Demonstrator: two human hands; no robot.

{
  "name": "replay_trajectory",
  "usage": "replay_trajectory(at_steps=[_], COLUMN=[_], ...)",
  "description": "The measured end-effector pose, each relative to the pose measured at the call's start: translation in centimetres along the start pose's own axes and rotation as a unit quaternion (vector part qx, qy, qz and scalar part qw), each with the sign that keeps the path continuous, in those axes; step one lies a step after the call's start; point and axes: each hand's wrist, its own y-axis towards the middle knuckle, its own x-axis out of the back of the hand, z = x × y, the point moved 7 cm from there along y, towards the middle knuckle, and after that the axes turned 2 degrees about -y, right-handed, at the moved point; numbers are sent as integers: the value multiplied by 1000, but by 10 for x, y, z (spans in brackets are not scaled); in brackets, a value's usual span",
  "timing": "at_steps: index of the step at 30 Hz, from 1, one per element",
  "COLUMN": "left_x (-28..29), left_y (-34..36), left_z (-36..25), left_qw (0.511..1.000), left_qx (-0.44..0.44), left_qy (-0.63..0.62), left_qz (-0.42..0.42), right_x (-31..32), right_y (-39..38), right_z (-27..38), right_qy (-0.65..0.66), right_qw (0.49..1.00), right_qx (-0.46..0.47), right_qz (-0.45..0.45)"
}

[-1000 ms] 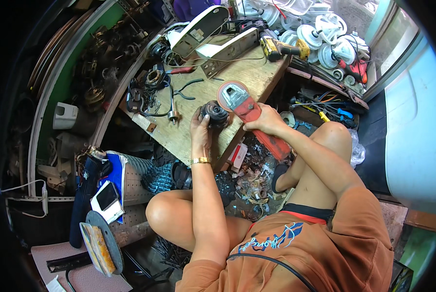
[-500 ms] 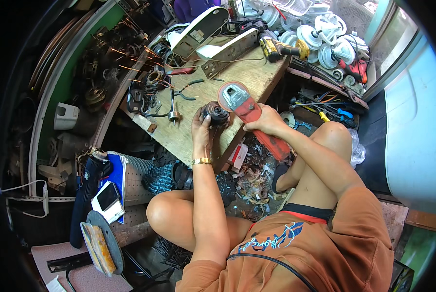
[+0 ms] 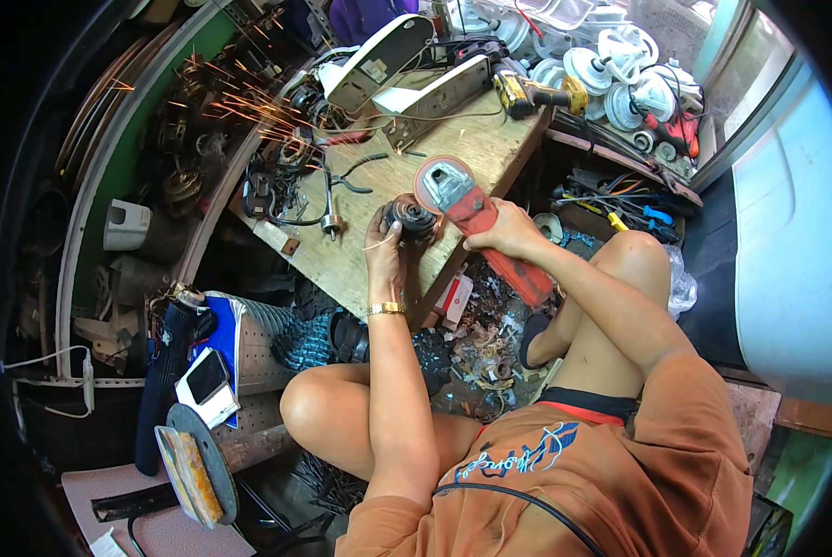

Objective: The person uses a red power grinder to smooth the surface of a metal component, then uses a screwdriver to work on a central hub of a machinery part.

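Head view: sparks [image 3: 260, 113], absent a second earlier, are thrown leftward, suggesting active grinding, as a dark part [image 3: 416, 221] is gripped over the bench [image 3: 342, 269] by fingers of the left hand [image 3: 383, 243], a grinder [image 3: 474, 210] by those of the right hand [image 3: 511, 229].

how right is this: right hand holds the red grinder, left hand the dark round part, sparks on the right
Not the sparks: the head view shows them at upper left. The right hand holds the red grinder, the left hand the dark round part.
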Motion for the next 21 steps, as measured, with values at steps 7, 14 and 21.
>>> replay_trajectory(at_steps=[7,14,21], left_x=[4,2,4], left_y=[2,1,2], left_z=[5,5,4], left_qw=[1000,1000,1000], left_qx=[-3,2,-4], left_qy=[-2,0,3], left_qz=[3,4,4], right_x=[1,5,4], right_y=[-2,-3,-2], right_z=[2,1,1], right_qy=[2,0,1], right_qw=[1000,1000,1000], right_qx=[6,-7,-3], right_qz=[-9,-4,-3])
